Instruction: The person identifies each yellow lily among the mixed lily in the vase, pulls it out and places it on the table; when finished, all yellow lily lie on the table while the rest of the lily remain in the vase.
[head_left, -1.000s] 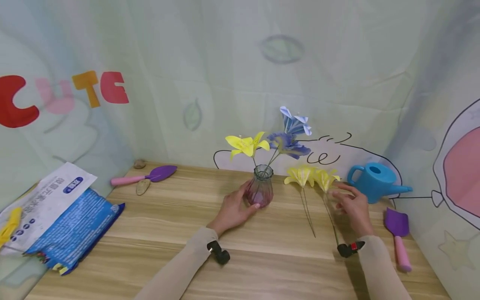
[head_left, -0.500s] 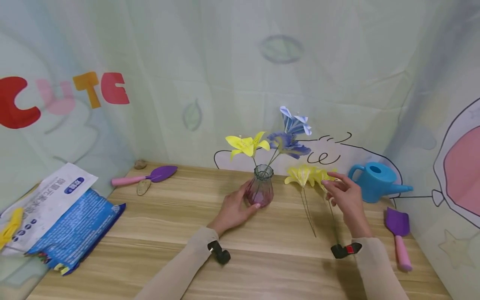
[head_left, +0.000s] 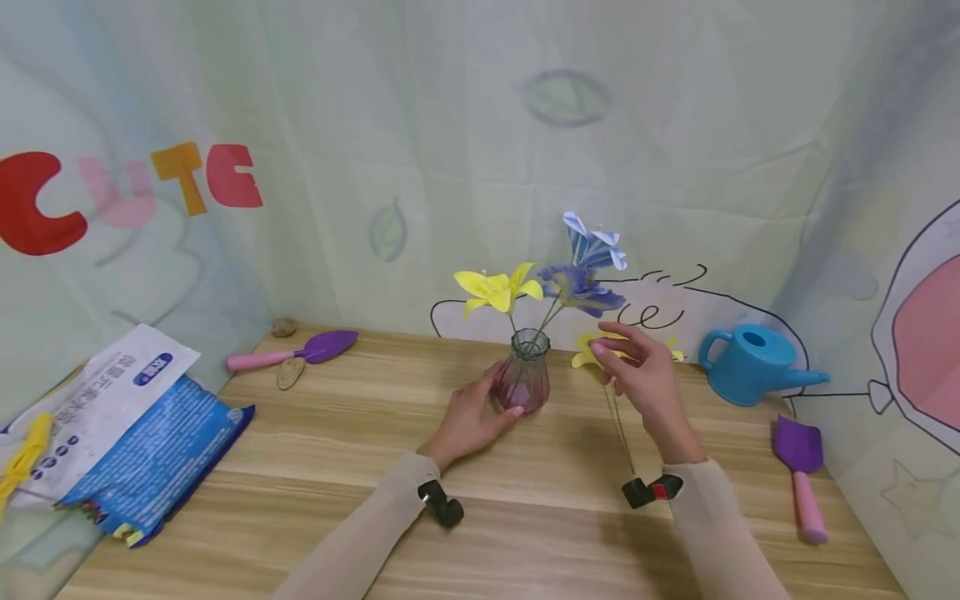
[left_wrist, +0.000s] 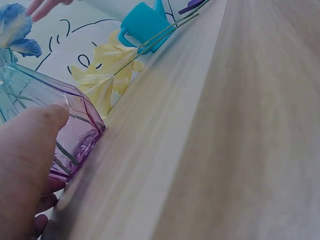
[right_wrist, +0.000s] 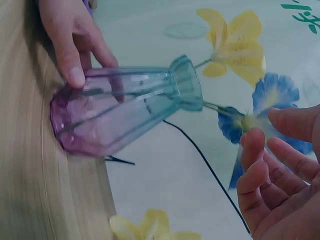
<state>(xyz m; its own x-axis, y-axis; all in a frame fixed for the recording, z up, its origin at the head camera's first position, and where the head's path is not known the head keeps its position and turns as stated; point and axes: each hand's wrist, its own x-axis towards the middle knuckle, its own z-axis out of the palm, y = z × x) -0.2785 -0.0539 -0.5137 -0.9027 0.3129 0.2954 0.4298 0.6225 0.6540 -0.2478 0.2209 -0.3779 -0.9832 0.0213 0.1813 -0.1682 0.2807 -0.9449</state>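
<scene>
My left hand (head_left: 472, 417) grips the lower part of a ribbed glass vase (head_left: 525, 383), tinted green at the neck and purple at the base. The vase stands upright, holding a yellow lily (head_left: 495, 292) and blue flowers (head_left: 581, 287). To its right my right hand (head_left: 645, 375) is raised, fingers loosely bent, with nothing between thumb and fingers. It partly hides the yellow artificial lilies (left_wrist: 107, 70) lying on the table. In the right wrist view, the right fingertips (right_wrist: 252, 142) overlap the blue flowers behind them.
A blue watering can (head_left: 750, 367) stands at the back right, near a purple shovel with a pink handle (head_left: 806, 508). At the back left lie a purple trowel (head_left: 326, 346) and stones (head_left: 290, 372). Blue and white packets (head_left: 157, 458) lie at the left edge.
My right hand has moved left from beside the watering can, over the lying yellow lilies, closer to the vase. The left hand stays on the vase.
</scene>
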